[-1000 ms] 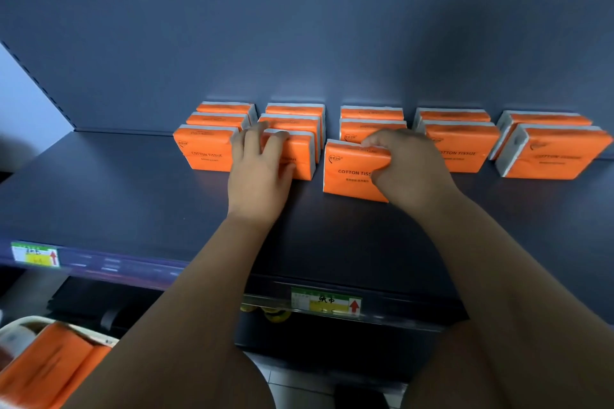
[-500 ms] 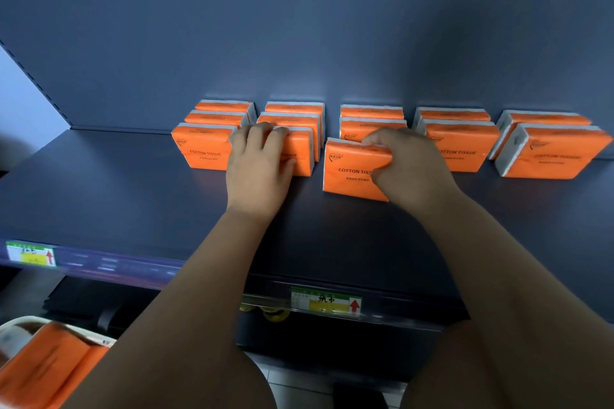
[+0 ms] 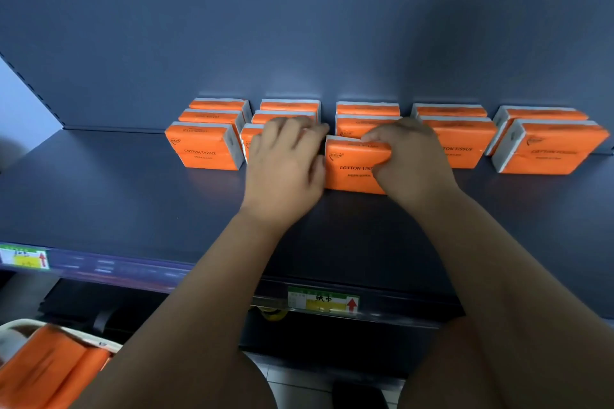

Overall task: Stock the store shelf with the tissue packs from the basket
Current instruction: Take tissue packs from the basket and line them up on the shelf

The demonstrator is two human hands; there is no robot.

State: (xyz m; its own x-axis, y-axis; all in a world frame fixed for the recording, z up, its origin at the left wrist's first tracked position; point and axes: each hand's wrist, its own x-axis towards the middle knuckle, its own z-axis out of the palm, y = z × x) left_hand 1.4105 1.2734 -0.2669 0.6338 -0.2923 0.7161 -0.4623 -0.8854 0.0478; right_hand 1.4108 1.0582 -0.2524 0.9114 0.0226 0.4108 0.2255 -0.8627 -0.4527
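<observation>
Orange tissue packs labelled COTTON TISSUE stand in several columns at the back of the dark shelf (image 3: 133, 196). My right hand (image 3: 410, 159) grips the front pack of the middle column (image 3: 349, 166), fingers curled over its top edge; this pack stands further forward than the other front packs. My left hand (image 3: 285, 163) is blurred and lies with loosely bent fingers over the front pack of the second column (image 3: 247, 139), its side close to the left end of the gripped pack. More orange packs (image 3: 50, 372) lie in the white basket (image 3: 13, 325) at the bottom left.
Price tags (image 3: 324, 300) (image 3: 25, 257) sit on the shelf's front rail. The shelf's back wall rises right behind the rows. Further packs stand at the right (image 3: 548, 153) and left (image 3: 202, 149). A lower shelf and tiled floor lie below.
My left hand has slid right from the second column's front pack toward the middle pack. My right hand keeps its grip on the middle pack, which has hardly moved.
</observation>
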